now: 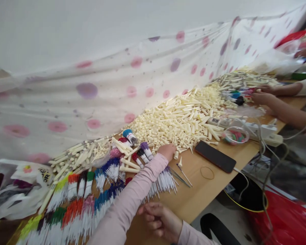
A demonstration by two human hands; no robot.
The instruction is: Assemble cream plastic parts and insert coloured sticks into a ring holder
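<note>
My left hand (167, 151) reaches forward in a pink sleeve to the near edge of a big heap of cream plastic pen parts (183, 115). Its fingers are bent down into the pieces, and what they grip is hidden. My right hand (160, 221) rests at the table's front edge, fingers curled together; I cannot make out anything inside them. Between the two hands lie white pen refills (165, 182). Bundles of coloured-tipped refills (79, 200) spread to the left under my forearm.
A black phone (215, 156), a rubber band (207, 173), a small clear bowl of coloured bits (235, 135) and a white power strip (266, 134) lie on the wooden table (193, 197). Another person's hands (262, 97) work at far right. A spotted cloth (104, 85) hangs behind; a plastic bag (17, 190) sits left.
</note>
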